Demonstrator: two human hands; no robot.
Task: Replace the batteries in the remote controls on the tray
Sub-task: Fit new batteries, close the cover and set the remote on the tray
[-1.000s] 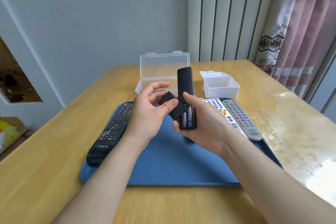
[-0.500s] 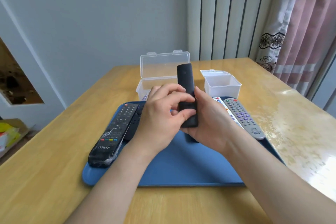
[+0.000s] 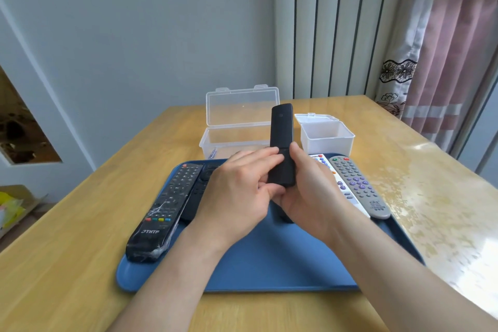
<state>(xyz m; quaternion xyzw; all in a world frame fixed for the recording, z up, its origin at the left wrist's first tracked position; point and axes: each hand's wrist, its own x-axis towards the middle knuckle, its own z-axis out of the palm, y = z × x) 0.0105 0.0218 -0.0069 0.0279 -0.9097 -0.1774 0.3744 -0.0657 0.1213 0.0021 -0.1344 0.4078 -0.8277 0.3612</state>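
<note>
Both hands hold a slim black remote (image 3: pixel 280 137) upright above the blue tray (image 3: pixel 269 264), its back facing me. My right hand (image 3: pixel 310 191) cups its lower end from behind and the right. My left hand (image 3: pixel 237 191) curls round it from the left, with the fingers lying over the battery cover. The batteries are hidden under the cover. On the tray's left lie a large black remote (image 3: pixel 164 210) in plastic wrap and a thinner black remote (image 3: pixel 198 197). A white remote (image 3: pixel 334 183) and a grey remote (image 3: pixel 358 186) lie on the tray's right.
Behind the tray stand an open clear plastic box (image 3: pixel 237 121) with its lid raised and a smaller white box (image 3: pixel 326 135). The wooden table (image 3: pixel 80 224) runs to a wall at the back. A curtain (image 3: pixel 444 62) hangs at the right.
A second ago the battery bay was open, with my left hand holding the loose cover. The cover now sits on the remote, and my left fingers have closed over it.
</note>
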